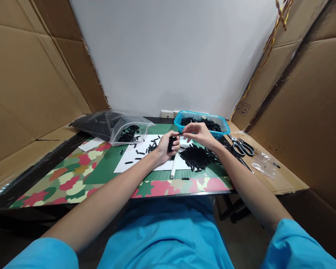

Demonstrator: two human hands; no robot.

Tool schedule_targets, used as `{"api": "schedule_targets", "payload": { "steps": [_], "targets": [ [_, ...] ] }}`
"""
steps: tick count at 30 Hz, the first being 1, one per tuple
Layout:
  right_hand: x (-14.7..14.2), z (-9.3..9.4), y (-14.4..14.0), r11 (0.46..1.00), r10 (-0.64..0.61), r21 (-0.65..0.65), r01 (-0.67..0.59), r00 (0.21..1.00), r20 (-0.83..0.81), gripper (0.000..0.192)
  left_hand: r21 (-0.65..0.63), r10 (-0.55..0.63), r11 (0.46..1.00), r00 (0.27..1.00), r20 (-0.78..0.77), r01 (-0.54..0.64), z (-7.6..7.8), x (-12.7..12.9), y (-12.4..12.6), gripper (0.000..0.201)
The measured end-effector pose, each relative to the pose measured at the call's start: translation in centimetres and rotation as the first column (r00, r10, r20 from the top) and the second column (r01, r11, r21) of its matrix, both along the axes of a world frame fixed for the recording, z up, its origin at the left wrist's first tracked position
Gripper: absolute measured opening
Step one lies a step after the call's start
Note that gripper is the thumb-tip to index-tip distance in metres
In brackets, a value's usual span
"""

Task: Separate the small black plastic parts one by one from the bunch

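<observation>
My left hand point(168, 146) is curled around a bunch of small black strips point(172, 143), above a white sheet of paper point(123, 165). Close beside it, my right hand point(197, 134) pinches one small black piece point(180, 133) at the left thumb and fingertips. Below the right hand lies a pile of black strips point(197, 157). More loose strips point(151, 148) are scattered on the paper to the left. A white stick-like thing point(173, 168) lies under the left hand, pointing toward me. What exactly the black pieces are is too small to tell.
A blue basket point(225, 127) of black pieces stands at the back right. At the back left lies a clear zip bag point(112, 127) with black pieces. Scissors point(240, 147) and a small clear bag point(264, 164) are at the right. Cardboard walls point(36, 74) rise on both sides.
</observation>
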State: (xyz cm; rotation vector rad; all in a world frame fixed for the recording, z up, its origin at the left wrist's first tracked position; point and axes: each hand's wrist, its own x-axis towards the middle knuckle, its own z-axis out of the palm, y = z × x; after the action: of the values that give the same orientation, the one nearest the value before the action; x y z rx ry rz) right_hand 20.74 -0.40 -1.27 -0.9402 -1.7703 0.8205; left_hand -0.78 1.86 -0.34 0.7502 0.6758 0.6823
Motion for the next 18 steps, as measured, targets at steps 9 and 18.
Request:
{"api": "schedule_targets", "payload": {
  "steps": [9,18],
  "targets": [
    [0.08,-0.49,0.13,0.994,0.037,-0.099,-0.038,0.999,-0.019,0.028,-0.01,0.012,1.0,1.0,0.004,-0.012,0.04,-0.02,0.05,0.037],
    [-0.01,-0.62,0.01,0.991,0.055,-0.124,-0.059,0.998,-0.031,0.029,-0.012,0.02,1.0,1.0,0.002,-0.02,0.05,-0.03,0.01,0.035]
  ]
}}
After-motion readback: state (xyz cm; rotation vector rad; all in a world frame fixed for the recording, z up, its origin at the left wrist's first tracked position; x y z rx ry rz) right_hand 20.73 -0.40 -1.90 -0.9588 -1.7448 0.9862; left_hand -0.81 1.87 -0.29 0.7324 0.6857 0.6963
